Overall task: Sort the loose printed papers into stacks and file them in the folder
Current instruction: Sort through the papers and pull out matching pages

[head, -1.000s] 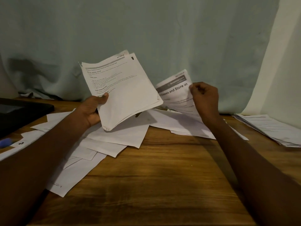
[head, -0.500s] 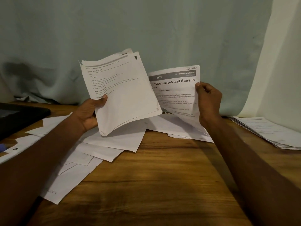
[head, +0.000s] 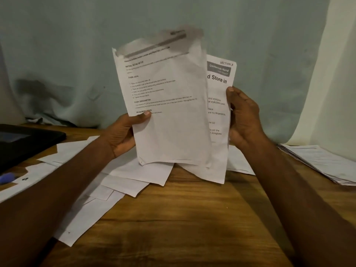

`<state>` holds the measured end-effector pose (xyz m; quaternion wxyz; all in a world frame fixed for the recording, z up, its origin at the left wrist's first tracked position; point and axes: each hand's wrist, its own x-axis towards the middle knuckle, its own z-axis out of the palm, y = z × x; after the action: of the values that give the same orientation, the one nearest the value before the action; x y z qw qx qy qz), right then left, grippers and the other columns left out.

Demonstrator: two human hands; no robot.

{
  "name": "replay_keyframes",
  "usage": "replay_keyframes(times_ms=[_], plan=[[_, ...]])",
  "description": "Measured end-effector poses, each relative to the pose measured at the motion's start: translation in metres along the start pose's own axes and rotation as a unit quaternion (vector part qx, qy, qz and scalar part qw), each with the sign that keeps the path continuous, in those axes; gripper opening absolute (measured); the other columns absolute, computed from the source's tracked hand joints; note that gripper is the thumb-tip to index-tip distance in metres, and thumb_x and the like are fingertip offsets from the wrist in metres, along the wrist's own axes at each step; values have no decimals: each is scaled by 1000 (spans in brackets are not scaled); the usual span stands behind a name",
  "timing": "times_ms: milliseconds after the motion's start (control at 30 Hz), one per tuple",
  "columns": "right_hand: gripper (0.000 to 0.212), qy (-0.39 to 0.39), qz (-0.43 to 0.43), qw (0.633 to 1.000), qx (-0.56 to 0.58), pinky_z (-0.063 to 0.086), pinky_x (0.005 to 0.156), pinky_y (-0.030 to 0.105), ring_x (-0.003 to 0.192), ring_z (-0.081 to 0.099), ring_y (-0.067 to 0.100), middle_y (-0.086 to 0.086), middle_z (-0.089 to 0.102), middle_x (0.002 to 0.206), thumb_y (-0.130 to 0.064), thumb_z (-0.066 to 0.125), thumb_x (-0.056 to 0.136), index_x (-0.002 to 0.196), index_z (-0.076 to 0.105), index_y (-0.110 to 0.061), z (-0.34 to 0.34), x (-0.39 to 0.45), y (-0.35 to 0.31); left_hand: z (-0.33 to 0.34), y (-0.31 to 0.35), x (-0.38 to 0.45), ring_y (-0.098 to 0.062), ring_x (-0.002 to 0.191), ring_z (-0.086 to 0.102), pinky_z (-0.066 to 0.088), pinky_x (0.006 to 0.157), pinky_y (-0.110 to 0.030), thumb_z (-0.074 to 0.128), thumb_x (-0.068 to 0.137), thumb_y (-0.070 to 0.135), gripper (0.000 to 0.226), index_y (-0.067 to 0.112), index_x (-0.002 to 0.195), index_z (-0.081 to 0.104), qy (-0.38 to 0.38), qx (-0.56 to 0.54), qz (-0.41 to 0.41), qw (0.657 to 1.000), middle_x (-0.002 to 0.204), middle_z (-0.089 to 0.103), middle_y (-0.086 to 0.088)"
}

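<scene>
Loose white printed papers [head: 123, 182] lie scattered on the brown wooden table [head: 183, 224]. The left hand [head: 123, 137] grips a small white printed sheaf [head: 169, 116], held upright above them. The right hand [head: 244, 118] grips a single white printed page [head: 219, 105] just behind it, the two overlapping.

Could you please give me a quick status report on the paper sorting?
Left hand grips a small sheaf. Right hand holds the Section 3 sheet behind it. Loose papers on table, nothing blocking.
</scene>
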<state>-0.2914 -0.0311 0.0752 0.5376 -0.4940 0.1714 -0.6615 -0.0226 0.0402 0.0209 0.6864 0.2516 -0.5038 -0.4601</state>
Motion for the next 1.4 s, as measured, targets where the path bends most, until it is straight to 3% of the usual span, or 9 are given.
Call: replay_keyframes(times_ms=[167,267,333,367,467,633,933,1233,1400], plan=[[42,-34,56,997,49,58,93,53,103,72,32,15,74,117,-27,67,98,133,66,-5,4,-6,3,-5,-1,5,-27,125,64,53,105,-42,62,97,9,44,13,141,59,24,36,-3,999,136,67,-8],[53,-120,68,990,-14,51,101,46,102,66,27,8,72,109,-56,53,101,128,70,-14,3,-9,0,-4,-2,11,-28,119,68,56,100,-42,71,92,9,43,12,135,65,106,25,9,994,127,72,-7],[51,-184,89,972,-118,53,81,33,79,65,15,-6,72,84,-63,44,100,111,72,-22,3,-13,1,-8,-1,13,-28,117,69,57,98,-43,75,88,6,46,12,133,67,153,28,20,988,124,74,-6],[44,-202,93,959,-174,55,75,31,75,68,11,-9,74,83,-60,48,99,109,70,-24,3,-16,5,-10,0,14,-29,116,70,57,98,-44,77,86,4,49,13,133,67,166,42,29,985,123,74,-5],[35,-172,68,947,-263,60,94,46,100,75,20,0,78,110,-30,74,92,124,71,-17,5,-19,21,-11,6,14,-25,113,71,58,98,-44,80,83,0,53,13,132,66,178,97,68,977,122,75,-2],[26,-89,-26,969,-229,57,91,39,104,73,25,2,77,113,-9,66,96,119,72,-18,7,-13,28,0,22,10,-21,107,74,62,87,-40,81,82,4,50,13,130,66,133,166,121,970,120,76,1],[44,-137,43,966,-218,54,104,47,110,72,24,2,76,118,-22,81,85,126,69,-14,-1,-18,45,0,18,7,-22,107,74,59,89,-42,80,85,24,50,18,132,65,71,233,71,967,120,75,1],[32,-83,-7,983,-163,61,89,34,104,74,20,1,76,118,-22,71,95,126,67,-17,8,-22,47,17,9,0,-17,99,76,61,86,-33,77,92,25,26,17,117,74,113,276,174,938,111,78,3],[28,-128,29,954,-271,58,96,35,100,73,7,-13,75,108,-26,78,90,116,70,-29,4,-28,63,11,-5,0,-8,90,75,61,86,-31,79,90,27,18,29,107,73,99,337,75,933,98,77,16]])
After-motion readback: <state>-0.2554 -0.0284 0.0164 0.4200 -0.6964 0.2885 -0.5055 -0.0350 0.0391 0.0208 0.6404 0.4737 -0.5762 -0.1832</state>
